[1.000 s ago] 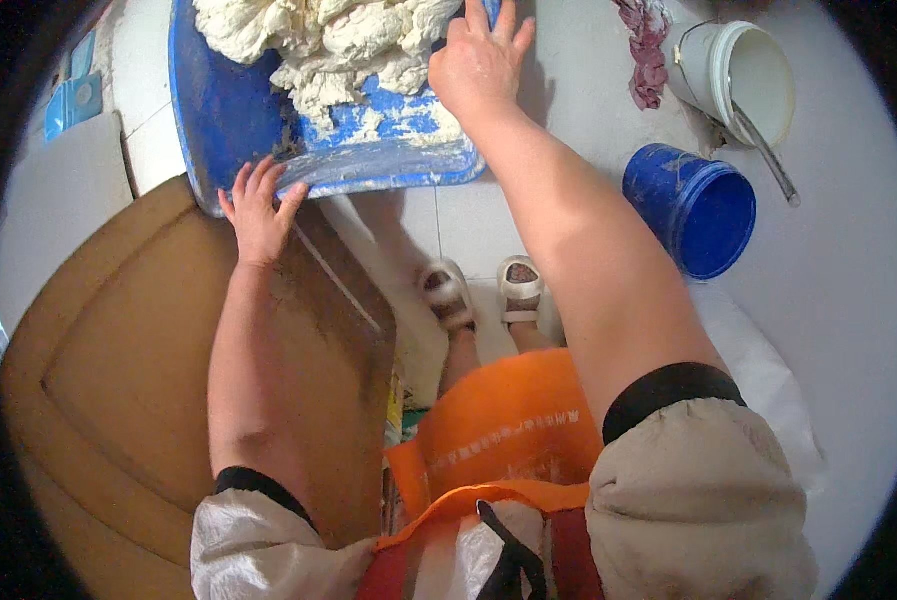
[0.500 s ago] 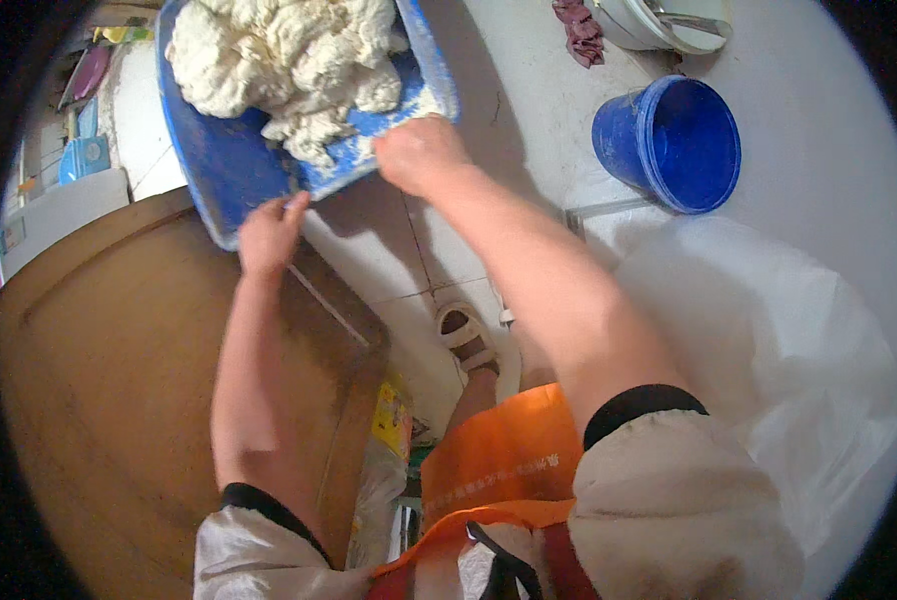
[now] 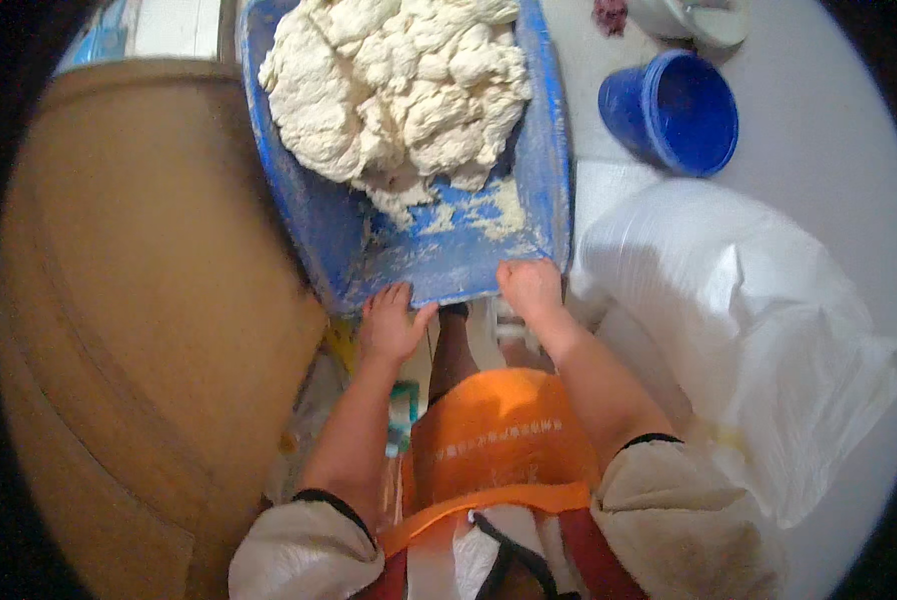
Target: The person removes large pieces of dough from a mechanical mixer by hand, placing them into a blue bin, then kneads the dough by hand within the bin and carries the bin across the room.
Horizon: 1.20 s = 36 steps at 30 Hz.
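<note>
A big lumpy mass of pale dough (image 3: 399, 90) fills the far part of a deep blue tub (image 3: 409, 270). Flour and dough scraps coat the tub's bottom near me. My left hand (image 3: 392, 325) grips the near rim toward its left corner, fingers over the edge inside and thumb along the rim. Close to the right corner, my right hand (image 3: 532, 288) is closed around the same rim. The tub's far end runs out of view at the top.
A brown wooden worktop (image 3: 159, 290) stands close on the left. On the right are a round blue bucket (image 3: 694, 115), a large white plastic sack (image 3: 739, 330) and, farther back, a white bucket (image 3: 709, 25). My orange apron (image 3: 504, 430) hangs below the tub.
The tub with the dough has come nearer to me and swung right, off the worktop's corner. Both hands stay on its near rim and have moved closer to my body.
</note>
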Each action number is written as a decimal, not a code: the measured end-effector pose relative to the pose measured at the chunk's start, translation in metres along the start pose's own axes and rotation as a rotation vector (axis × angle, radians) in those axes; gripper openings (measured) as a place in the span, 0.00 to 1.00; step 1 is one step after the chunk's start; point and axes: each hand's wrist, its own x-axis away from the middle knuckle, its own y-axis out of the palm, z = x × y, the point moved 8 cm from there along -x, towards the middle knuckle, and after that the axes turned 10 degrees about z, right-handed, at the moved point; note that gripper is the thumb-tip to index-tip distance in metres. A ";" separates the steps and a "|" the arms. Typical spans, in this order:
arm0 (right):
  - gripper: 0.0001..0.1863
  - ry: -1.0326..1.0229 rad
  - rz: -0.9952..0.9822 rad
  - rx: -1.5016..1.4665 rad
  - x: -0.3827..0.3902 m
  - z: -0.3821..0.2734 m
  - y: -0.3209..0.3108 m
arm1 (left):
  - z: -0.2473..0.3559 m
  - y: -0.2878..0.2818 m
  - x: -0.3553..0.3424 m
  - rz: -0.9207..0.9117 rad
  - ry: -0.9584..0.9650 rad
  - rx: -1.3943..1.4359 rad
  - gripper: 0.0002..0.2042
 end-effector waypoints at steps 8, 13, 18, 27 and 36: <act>0.10 0.055 0.044 0.101 -0.023 0.006 0.016 | -0.045 0.004 -0.050 0.080 -0.065 -0.111 0.17; 0.06 0.029 0.273 0.006 -0.069 -0.012 -0.049 | -0.029 -0.053 -0.087 0.267 -0.035 0.008 0.15; 0.06 0.082 0.143 0.143 -0.142 -0.020 -0.088 | -0.017 -0.095 -0.158 0.235 -0.010 -0.031 0.14; 0.12 -0.069 0.327 0.069 -0.152 -0.025 -0.107 | -0.005 -0.112 -0.165 0.450 0.049 -0.025 0.13; 0.12 -0.106 0.520 0.069 -0.150 -0.024 -0.119 | -0.001 -0.116 -0.166 0.611 0.111 -0.047 0.11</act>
